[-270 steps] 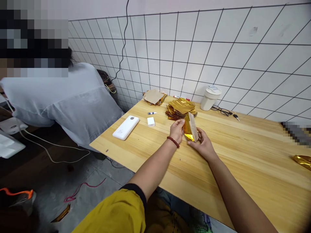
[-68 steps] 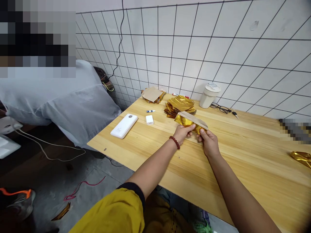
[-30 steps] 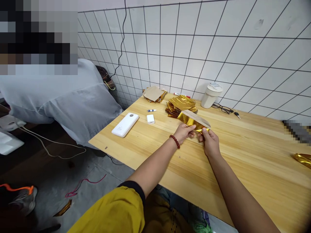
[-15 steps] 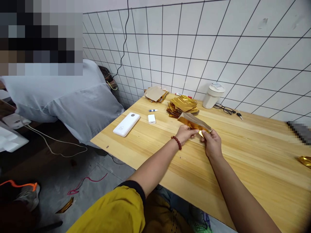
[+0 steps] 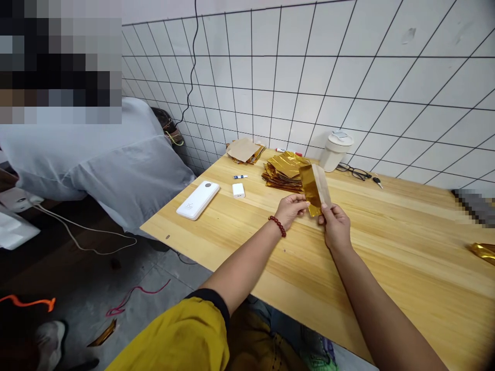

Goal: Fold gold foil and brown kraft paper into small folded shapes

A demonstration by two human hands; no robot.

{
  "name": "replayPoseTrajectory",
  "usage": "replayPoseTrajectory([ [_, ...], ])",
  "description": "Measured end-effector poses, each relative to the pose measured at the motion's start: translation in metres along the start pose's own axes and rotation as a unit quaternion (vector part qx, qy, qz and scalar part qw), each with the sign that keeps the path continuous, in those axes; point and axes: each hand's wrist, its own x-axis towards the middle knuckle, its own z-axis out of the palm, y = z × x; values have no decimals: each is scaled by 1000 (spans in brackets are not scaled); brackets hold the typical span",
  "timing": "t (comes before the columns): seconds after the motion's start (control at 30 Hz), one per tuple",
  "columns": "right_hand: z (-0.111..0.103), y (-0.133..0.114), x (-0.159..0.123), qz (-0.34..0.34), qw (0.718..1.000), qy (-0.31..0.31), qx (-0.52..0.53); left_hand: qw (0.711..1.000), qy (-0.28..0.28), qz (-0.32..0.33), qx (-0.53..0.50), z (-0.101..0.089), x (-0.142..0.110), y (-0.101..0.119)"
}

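Observation:
A narrow packet of gold foil backed with kraft paper [image 5: 314, 188] stands upright between my hands, its gold face towards me and the paper strip along its right side. My right hand [image 5: 335, 227] pinches its lower end between thumb and fingers. My left hand [image 5: 290, 210], with a red bead bracelet on the wrist, grips the packet's lower left edge. Behind it lies a loose pile of gold foil pieces [image 5: 283, 173] on the wooden table [image 5: 371, 268]. The packet stands clear of the pile.
A kraft paper sheet [image 5: 243, 150] lies at the table's far end. A white power bank [image 5: 198, 200], a small white box [image 5: 238, 190], a white cup [image 5: 335, 151] and glasses [image 5: 352, 173] stand nearby. A person in a grey shirt [image 5: 127, 165] bends at the left.
The packet has swung from lying crosswise to standing upright, now showing its gold face. My right hand has dropped slightly lower and my hands have not let go.

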Motion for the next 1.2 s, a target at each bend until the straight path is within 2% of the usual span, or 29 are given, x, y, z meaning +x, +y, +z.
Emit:
replayPoseTrajectory([
  [0.23, 3, -5, -5, -22, 998, 3, -54, 999, 27, 17, -15, 0, 1, 0],
  [0.43, -1, -2, -4, -33, 995, -41, -80, 998, -65, 12, -18, 4, -4, 3],
  [0.57, -2, -1, -4, -31, 994, -61, -88, 999, -26, 21, 28, 1, -1, -1],
  [0.7, -2, -1, -3, 3, 999, -27, -44, 1000, 21, 17, 2, -3, 4, -3],
  [0.9, -3, -1, 0, 2, 1000, 19, -7, 998, 62, 0, -33, -5, 8, -4],
  [1.07, -3, 0, 3, 18, 996, 78, 50, 994, 78, 15, -80, -6, 11, -6],
  [1.2, -3, -1, 5, -2, 991, 105, 77, 989, 80, 17, -120, -4, 9, -3],
])
